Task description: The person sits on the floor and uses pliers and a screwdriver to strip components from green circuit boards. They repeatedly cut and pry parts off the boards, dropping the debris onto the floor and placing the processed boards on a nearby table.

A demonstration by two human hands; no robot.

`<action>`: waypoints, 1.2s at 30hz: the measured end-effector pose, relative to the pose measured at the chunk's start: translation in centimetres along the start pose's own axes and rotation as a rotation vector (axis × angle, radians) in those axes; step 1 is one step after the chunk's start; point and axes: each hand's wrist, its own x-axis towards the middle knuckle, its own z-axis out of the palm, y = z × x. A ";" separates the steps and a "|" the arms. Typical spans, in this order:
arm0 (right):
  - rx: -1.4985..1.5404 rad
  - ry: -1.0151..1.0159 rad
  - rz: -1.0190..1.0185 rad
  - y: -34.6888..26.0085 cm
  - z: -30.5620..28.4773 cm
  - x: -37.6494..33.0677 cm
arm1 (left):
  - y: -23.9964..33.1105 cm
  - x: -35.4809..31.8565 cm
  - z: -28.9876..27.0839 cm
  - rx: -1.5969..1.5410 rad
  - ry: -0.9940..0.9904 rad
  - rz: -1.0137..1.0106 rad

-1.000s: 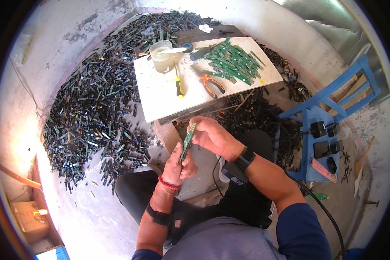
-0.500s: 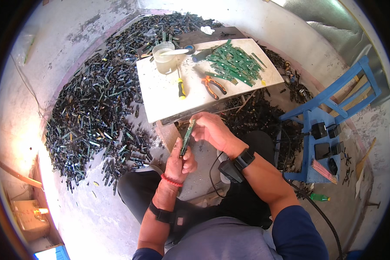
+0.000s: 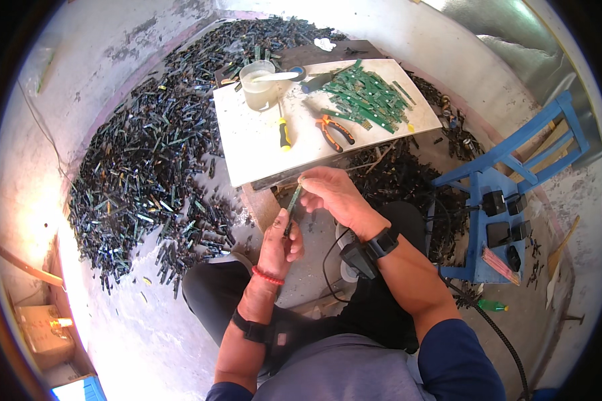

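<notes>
A narrow green circuit board strip (image 3: pixel 293 200) stands tilted between my hands, just in front of the table's near edge. My left hand (image 3: pixel 280 242), with a red bead bracelet at its wrist, is closed around the strip's lower end. At the upper end, my right hand (image 3: pixel 333 196) pinches the tip between thumb and fingers. On the white tabletop (image 3: pixel 247 157) beyond lie orange-and-black pliers (image 3: pixel 333 132), a yellow-and-black screwdriver (image 3: pixel 284 134) and a pile of similar green board strips (image 3: pixel 368 97).
A clear plastic cup (image 3: pixel 259 87) of cloudy liquid, a white handle across its rim, stands on the table. Dark strips (image 3: pixel 147 167) heap over the floor at left. A blue chair (image 3: pixel 478 227) at right carries black adapters (image 3: pixel 496 200). A black cable (image 3: pixel 495 324) runs past my right arm.
The strip has turned more edge-on in my hands. My right hand has shifted slightly up and to the right, its fingers at the strip's tip.
</notes>
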 end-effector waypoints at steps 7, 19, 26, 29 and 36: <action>-0.116 0.068 -0.001 -0.4 0.0 -0.1 | 0.4 0.1 -0.1 0.270 0.150 0.050; -0.070 0.106 -0.005 0.3 0.4 -0.3 | 0.2 -0.2 0.2 0.460 0.134 0.141; 0.104 0.134 0.031 1.4 0.2 0.0 | 0.4 -0.3 -0.1 0.370 0.133 0.060; 0.235 0.131 0.066 2.2 0.1 0.0 | 0.3 -0.3 -0.4 0.275 0.126 0.038; 0.409 0.162 0.083 3.0 0.8 -0.2 | 0.0 0.0 -0.8 0.045 0.088 -0.004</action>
